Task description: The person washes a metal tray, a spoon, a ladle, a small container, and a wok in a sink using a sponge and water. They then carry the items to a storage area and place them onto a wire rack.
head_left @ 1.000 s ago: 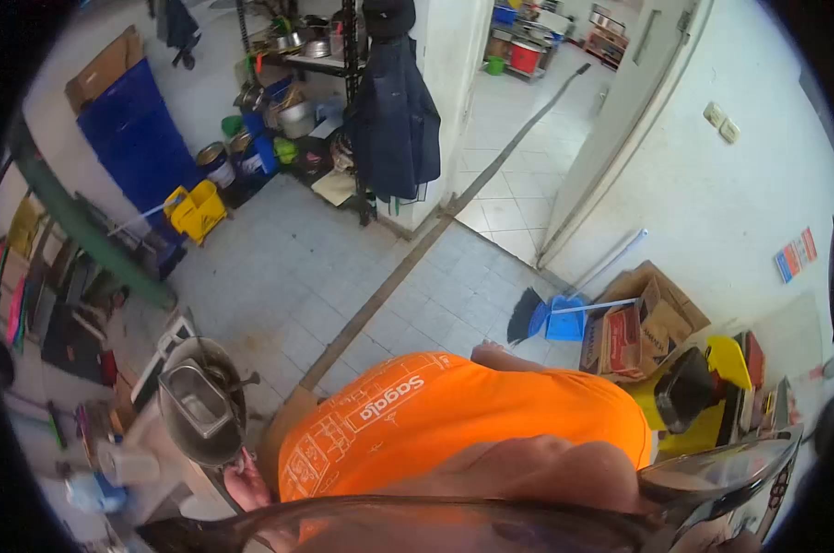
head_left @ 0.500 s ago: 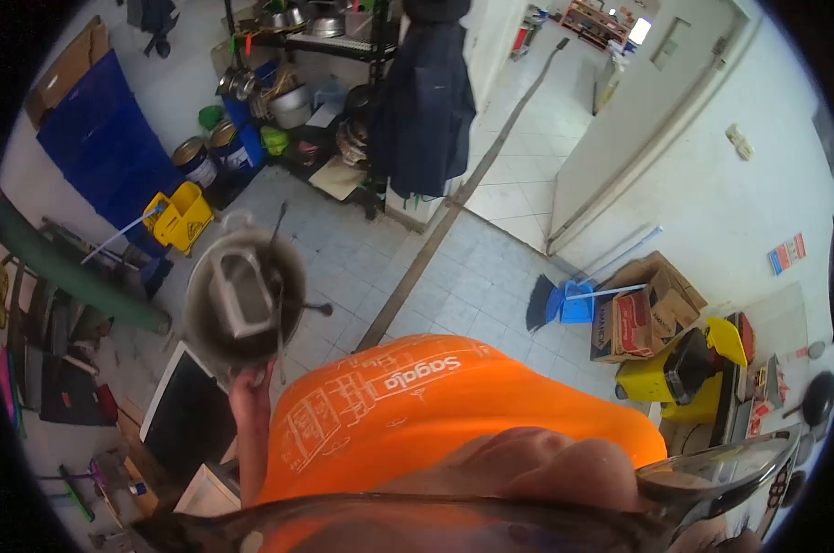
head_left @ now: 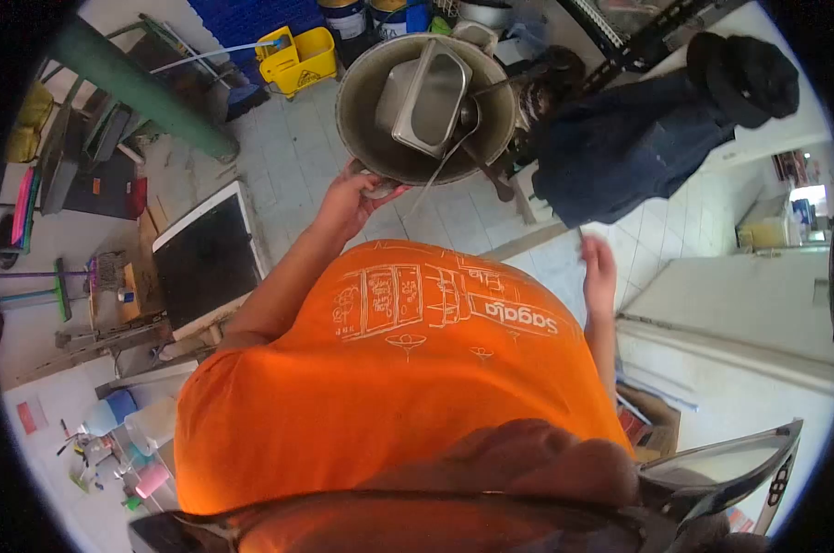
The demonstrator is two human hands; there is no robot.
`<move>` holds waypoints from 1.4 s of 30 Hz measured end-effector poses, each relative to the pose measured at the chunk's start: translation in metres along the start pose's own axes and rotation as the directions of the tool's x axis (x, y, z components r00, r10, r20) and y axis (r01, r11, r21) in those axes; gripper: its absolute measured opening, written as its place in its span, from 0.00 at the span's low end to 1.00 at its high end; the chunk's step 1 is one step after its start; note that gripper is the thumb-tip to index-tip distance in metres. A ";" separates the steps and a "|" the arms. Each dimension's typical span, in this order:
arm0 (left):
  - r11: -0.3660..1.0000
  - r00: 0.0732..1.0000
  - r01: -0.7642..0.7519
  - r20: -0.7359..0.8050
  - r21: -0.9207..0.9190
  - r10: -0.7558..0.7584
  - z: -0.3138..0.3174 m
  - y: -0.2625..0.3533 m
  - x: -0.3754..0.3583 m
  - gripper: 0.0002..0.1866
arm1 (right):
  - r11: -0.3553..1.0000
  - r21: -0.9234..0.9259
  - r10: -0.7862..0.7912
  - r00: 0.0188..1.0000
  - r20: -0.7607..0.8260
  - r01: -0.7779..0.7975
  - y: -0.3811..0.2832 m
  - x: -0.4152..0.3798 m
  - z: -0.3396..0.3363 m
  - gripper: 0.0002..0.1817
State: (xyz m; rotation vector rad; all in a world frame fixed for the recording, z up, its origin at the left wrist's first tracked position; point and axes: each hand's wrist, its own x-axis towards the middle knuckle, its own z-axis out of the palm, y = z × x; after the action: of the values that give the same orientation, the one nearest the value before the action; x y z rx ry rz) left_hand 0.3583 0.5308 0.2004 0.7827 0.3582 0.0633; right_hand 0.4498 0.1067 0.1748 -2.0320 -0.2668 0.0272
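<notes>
A large, worn metal pot (head_left: 345,120) is in front of me at the top middle. My left hand (head_left: 348,205) is closed around its near side handle. Inside the pot lie rectangular steel food pans (head_left: 435,97), tilted on one another. A ladle (head_left: 469,112) and other long-handled utensils lean beside them, some handles sticking out over the rim. My right hand (head_left: 599,267) is away from the pot on the right, below a dark hanging jacket (head_left: 620,147). Its fingers look loosely apart, with nothing clearly held.
A yellow mop bucket (head_left: 306,63) and paint tins (head_left: 345,20) stand beyond the pot. On the left are a green pipe (head_left: 150,92) and a dark panel with a white frame (head_left: 205,263). A door (head_left: 740,309) and a cardboard box (head_left: 661,424) are to the right.
My view has turned left, so the pot now appears higher and nearer the middle. My left hand still holds its handle. My right hand has come into view.
</notes>
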 end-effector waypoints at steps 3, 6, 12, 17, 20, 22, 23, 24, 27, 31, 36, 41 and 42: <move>1.000 0.999 -0.026 0.043 0.016 0.026 0.006 0.001 0.060 0.33 | 0.929 0.162 -0.361 0.915 0.180 0.334 -0.110 0.130 0.065 0.11; 0.998 0.999 -0.041 0.019 0.042 0.040 0.009 0.009 0.098 0.32 | 0.947 0.011 -0.302 0.876 0.377 0.321 -0.179 0.211 0.161 0.23; 0.994 0.995 -0.097 0.016 -0.050 0.098 -0.030 0.030 0.204 0.29 | 0.996 0.077 -0.006 0.868 0.496 -0.038 -0.148 0.352 0.338 0.26; 0.997 1.000 -0.030 -0.005 0.071 0.030 -0.060 0.099 0.278 0.28 | 0.675 0.608 0.045 0.847 0.530 -0.417 -0.164 0.419 0.378 0.16; 0.997 0.999 0.005 0.038 0.082 -0.008 -0.077 0.124 0.321 0.29 | 0.490 0.732 -0.018 0.834 0.551 -0.473 -0.184 0.452 0.376 0.15; 0.998 0.996 0.016 0.083 0.059 -0.021 -0.083 0.142 0.346 0.30 | 0.397 0.791 -0.005 0.861 0.509 -0.465 -0.208 0.465 0.374 0.14; 0.999 0.994 0.017 0.110 0.041 -0.021 -0.083 0.149 0.357 0.30 | 0.387 0.808 0.027 0.881 0.473 -0.445 -0.208 0.477 0.378 0.14; 1.000 0.991 0.019 0.135 0.022 -0.021 -0.083 0.155 0.367 0.31 | 0.377 0.823 0.059 0.897 0.438 -0.426 -0.204 0.490 0.383 0.14; 0.998 0.984 0.055 0.168 0.026 -0.059 -0.081 0.173 0.394 0.31 | 0.344 0.849 0.098 0.915 0.392 -0.401 -0.207 0.518 0.380 0.15; 0.997 0.982 0.049 0.185 -0.057 -0.038 -0.084 0.187 0.431 0.31 | 0.346 0.899 0.067 0.963 0.262 -0.269 -0.230 0.585 0.334 0.15; 0.995 0.994 0.005 0.114 -0.098 0.006 -0.079 0.205 0.474 0.34 | 0.703 0.711 0.205 0.960 -0.189 -0.010 -0.208 0.768 0.226 0.13; 0.988 0.991 -0.118 -0.072 -0.098 0.111 -0.056 0.229 0.496 0.34 | 0.497 0.824 0.169 0.901 -0.399 0.272 -0.184 0.934 0.146 0.08; 0.988 0.984 -0.133 -0.134 -0.080 0.121 -0.053 0.231 0.498 0.33 | 0.484 0.827 0.198 0.885 -0.422 0.286 -0.180 0.959 0.141 0.08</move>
State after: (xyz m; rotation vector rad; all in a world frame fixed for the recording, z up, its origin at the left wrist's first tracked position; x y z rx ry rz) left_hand 0.8248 0.8241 0.1820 0.7144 0.4247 0.2490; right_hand 1.3340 0.5006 0.3607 -0.9097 0.0317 -0.3123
